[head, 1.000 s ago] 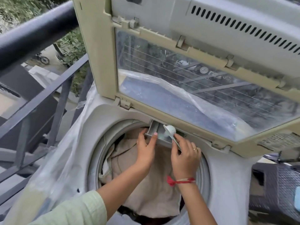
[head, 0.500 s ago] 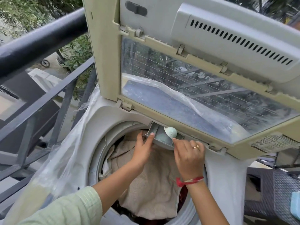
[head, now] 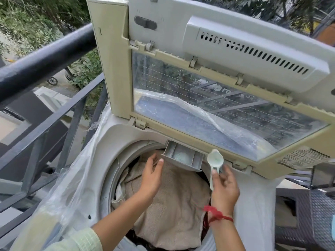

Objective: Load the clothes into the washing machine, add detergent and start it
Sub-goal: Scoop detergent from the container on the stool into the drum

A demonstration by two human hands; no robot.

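Far left, a black metal balcony railing [head: 45, 57] slants across, with greenery beyond it. A clear plastic sheet [head: 72, 178] hangs crumpled down the left flank of the grey-white top-loading washing machine [head: 123, 138]. My pale green sleeve [head: 78, 240] comes in at the bottom.

My left grip [head: 150, 174] is held over the drum with its fingers apart and relaxed, holding nothing. The thumb tip is right by the front left corner of the drawer, and I cannot tell whether it touches. Under that hand the beige towelling clothes [head: 168, 205] lie heaped in the drum, filling most of the round opening.

The grey plastic detergent drawer [head: 197, 160] stands pulled out from the back rim of the opening, over the clothes. A pale heap of white powder [head: 181, 156] sits in its middle compartment.

Just right of the drawer is the small white plastic scoop [head: 215, 160], bowl upward and faced toward me, with a pale film inside. My right grip [head: 224, 187] is clamped on its handle, thumb pressed on the front; the hand is blurred. A red thread [head: 217, 214] circles that wrist.

Above all this the cream hinged lid with a glass window [head: 116, 69] stands raised. A dark woven surface [head: 308, 205] lies at far right.
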